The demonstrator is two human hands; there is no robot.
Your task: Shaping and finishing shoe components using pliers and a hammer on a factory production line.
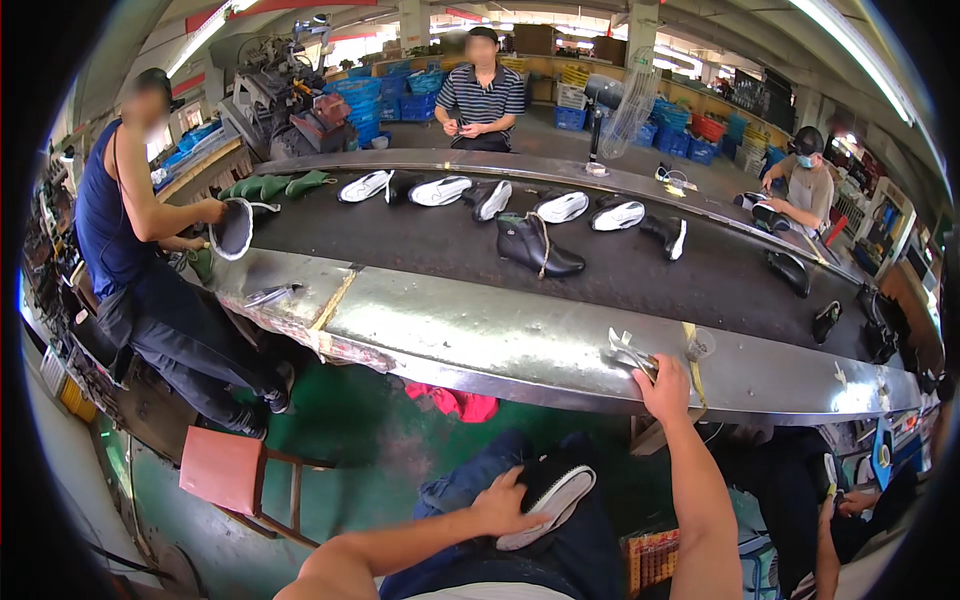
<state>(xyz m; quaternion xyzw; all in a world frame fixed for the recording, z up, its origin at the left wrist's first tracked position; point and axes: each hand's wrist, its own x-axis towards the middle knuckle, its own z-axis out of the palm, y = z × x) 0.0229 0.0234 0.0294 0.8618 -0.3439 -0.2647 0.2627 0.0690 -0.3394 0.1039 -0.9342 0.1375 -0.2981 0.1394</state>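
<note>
A black shoe with its white sole facing up point(562, 508) lies on my lap. My left hand point(505, 508) grips it from the left side, fingers over the upper and thumb along the sole's edge. Out to the right, my right hand point(664, 388) is closed round the handles of metal pliers point(630, 352). The pliers' jaws point away over the front metal edge of the workbench point(480, 335). Beyond that edge, a black ankle boot with a cord round it point(535, 247) stands on the dark belt point(400, 235).
Several shoes with white soles point(440, 190) line the belt's far side. At left, a standing person point(125, 210) holds a dark piece with a white rim point(232, 230). Other people sit across and at right. A red-topped stool point(225, 470) and a pink cloth point(455, 402) are near my legs.
</note>
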